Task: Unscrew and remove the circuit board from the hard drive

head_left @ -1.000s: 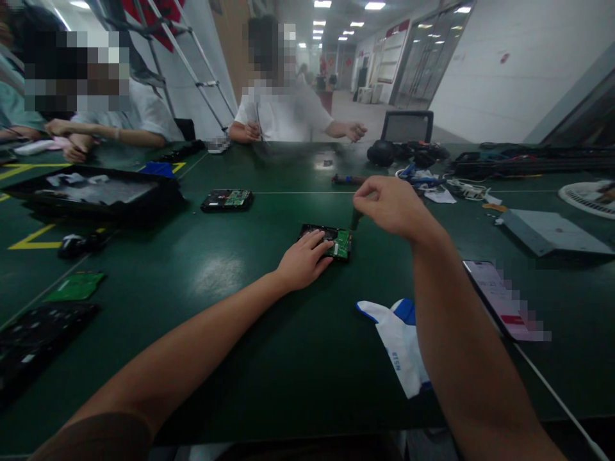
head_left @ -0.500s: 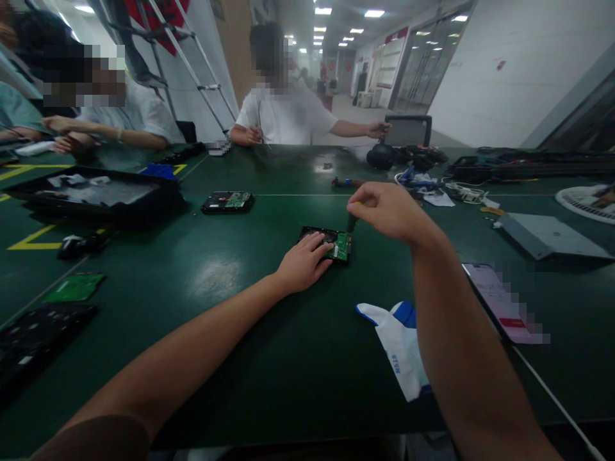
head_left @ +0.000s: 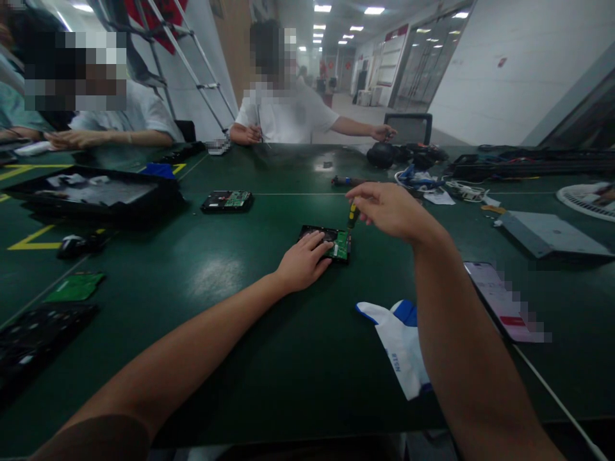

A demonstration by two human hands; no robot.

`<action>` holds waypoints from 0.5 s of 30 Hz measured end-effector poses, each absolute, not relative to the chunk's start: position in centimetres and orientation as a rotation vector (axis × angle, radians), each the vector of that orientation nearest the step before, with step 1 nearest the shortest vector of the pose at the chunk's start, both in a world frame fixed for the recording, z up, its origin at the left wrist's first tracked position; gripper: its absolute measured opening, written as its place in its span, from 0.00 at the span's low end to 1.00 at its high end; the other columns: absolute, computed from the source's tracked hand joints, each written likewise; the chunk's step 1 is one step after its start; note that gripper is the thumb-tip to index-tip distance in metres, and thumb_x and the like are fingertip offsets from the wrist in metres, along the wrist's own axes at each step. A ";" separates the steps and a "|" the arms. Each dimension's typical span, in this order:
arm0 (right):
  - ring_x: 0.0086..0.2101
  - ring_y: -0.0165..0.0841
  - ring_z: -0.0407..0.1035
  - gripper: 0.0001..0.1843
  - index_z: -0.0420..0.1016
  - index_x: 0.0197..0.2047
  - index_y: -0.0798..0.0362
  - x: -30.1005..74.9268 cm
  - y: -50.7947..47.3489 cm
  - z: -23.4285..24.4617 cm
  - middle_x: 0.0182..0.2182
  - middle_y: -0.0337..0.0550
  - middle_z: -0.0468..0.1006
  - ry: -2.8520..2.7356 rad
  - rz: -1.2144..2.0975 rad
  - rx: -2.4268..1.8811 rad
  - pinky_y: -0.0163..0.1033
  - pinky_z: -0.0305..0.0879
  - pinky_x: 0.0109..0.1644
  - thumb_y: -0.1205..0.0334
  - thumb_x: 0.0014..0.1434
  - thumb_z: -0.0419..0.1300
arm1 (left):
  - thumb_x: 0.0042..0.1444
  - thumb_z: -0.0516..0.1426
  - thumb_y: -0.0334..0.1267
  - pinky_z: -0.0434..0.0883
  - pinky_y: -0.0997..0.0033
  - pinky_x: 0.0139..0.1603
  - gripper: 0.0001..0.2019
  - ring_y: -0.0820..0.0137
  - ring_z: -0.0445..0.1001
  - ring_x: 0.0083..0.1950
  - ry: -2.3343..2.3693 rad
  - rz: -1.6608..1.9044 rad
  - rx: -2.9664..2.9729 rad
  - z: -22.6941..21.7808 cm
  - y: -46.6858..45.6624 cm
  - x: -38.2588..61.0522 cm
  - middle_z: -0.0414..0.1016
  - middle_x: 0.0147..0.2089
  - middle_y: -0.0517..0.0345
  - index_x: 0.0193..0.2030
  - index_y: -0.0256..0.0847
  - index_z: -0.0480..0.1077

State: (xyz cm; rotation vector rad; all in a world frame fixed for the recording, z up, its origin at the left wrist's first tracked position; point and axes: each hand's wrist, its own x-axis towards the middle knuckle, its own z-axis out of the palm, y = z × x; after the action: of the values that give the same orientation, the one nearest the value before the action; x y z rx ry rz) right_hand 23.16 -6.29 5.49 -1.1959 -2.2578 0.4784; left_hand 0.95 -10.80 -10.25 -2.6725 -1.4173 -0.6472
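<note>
The hard drive [head_left: 342, 243] lies flat near the middle of the green table [head_left: 240, 358], with its green circuit board turned up. The left hand [head_left: 303, 261] rests on its near left part, palm down and fingers stretched out close together, I think to keep the drive from sliding. The right hand [head_left: 394, 208] is raised over the drive's right edge. Its thumb and first fingertips pinch the top of a small screwdriver [head_left: 352, 216] with a yellow and black handle, which stands nearly upright with its tip down at the board; the other fingers are loosely curled. Around the drive the table is bare on the near and left sides, so both forearms have room. Near the right forearm lie a white and blue glove [head_left: 398, 346] and a phone [head_left: 504, 301]. A second hard drive [head_left: 227, 200] lies well apart to the far left, beside a black tray [head_left: 96, 192].
</note>
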 end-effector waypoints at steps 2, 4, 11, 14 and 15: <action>0.35 0.37 0.75 0.12 0.83 0.45 0.52 23.1 -6.5 5.7 0.37 0.46 0.84 -2.256 0.396 -1.225 0.43 0.69 0.44 0.58 0.63 0.61 | 0.70 0.51 0.46 0.60 0.46 0.74 0.22 0.51 0.58 0.76 -1.418 -0.646 -2.674 -10.2 -10.8 1.0 0.62 0.73 0.42 0.66 0.39 0.68; 0.37 0.38 0.75 0.10 0.83 0.42 0.53 23.0 -6.7 5.9 0.36 0.47 0.83 -2.242 0.341 -1.256 0.43 0.68 0.44 0.59 0.60 0.63 | 0.70 0.52 0.46 0.60 0.47 0.75 0.22 0.52 0.59 0.75 -1.418 -0.646 -2.671 -10.1 -10.9 1.0 0.62 0.73 0.42 0.66 0.38 0.68; 0.33 0.37 0.75 0.10 0.81 0.42 0.51 23.1 -6.5 5.6 0.34 0.45 0.83 -2.230 0.433 -1.200 0.42 0.70 0.40 0.56 0.62 0.62 | 0.70 0.52 0.46 0.60 0.45 0.74 0.22 0.53 0.58 0.76 -1.425 -0.661 -2.674 -10.3 -10.8 0.9 0.62 0.73 0.45 0.67 0.41 0.67; 0.30 0.36 0.75 0.14 0.81 0.47 0.52 23.3 -6.2 5.4 0.31 0.44 0.82 -2.209 0.543 -1.205 0.42 0.71 0.40 0.55 0.65 0.59 | 0.70 0.52 0.47 0.60 0.46 0.75 0.23 0.53 0.58 0.76 -1.431 -0.653 -2.671 -10.4 -10.8 0.9 0.62 0.73 0.44 0.67 0.41 0.67; 0.30 0.36 0.75 0.14 0.81 0.49 0.52 23.4 -6.1 5.3 0.30 0.44 0.82 -2.211 0.555 -1.205 0.42 0.71 0.40 0.56 0.65 0.59 | 0.70 0.52 0.47 0.59 0.46 0.75 0.23 0.53 0.58 0.76 -1.430 -0.650 -2.672 -10.4 -10.8 0.9 0.62 0.74 0.44 0.67 0.41 0.67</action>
State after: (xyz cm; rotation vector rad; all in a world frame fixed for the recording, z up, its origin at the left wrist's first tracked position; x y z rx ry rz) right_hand 23.36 -6.13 5.34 -1.2051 -2.2109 0.5549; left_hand 0.91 -10.80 -10.36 -2.6718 -1.4296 -0.6497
